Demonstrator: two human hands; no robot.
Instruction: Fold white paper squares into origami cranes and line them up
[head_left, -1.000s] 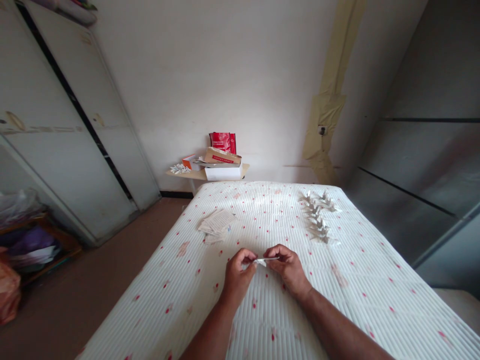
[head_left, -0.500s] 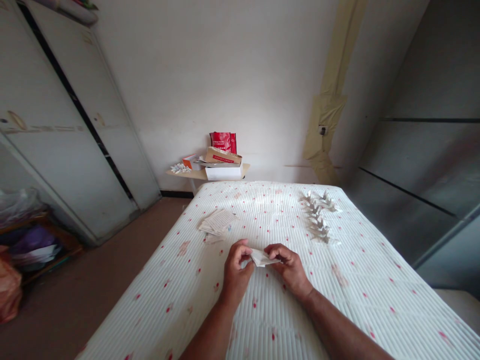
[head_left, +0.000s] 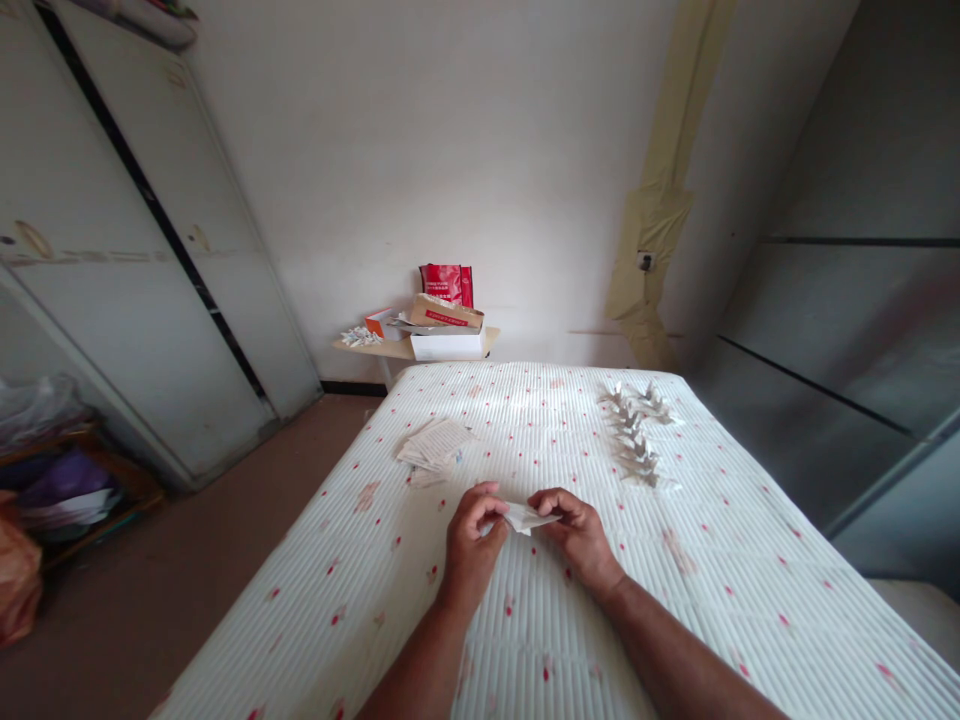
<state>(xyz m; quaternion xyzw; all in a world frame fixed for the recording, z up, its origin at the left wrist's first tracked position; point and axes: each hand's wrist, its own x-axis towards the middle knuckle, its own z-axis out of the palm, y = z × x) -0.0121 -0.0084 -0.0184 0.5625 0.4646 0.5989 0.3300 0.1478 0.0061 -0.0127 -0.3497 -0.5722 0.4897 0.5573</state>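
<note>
A small folded piece of paper (head_left: pixel 523 517) is held between my two hands, just above the bed. My left hand (head_left: pixel 474 535) pinches its left end between thumb and fingers. At the right end, my right hand (head_left: pixel 581 535) grips it in the same way. Beyond my left hand lies a loose stack of printed paper sheets (head_left: pixel 436 443). Several folded paper cranes (head_left: pixel 636 435) stand in rows on the right side of the bed.
The bed (head_left: pixel 525 640) has a ribbed white cover with red flower spots. Behind it, a small table (head_left: pixel 397 350) bears a white box (head_left: pixel 448 346), a red bag (head_left: pixel 448 285) and small white pieces (head_left: pixel 361 337). Cabinets (head_left: pixel 172 250) line the left wall.
The folded paper has tilted slightly and its shape between my fingers differs a little. Both hands stay in nearly the same place.
</note>
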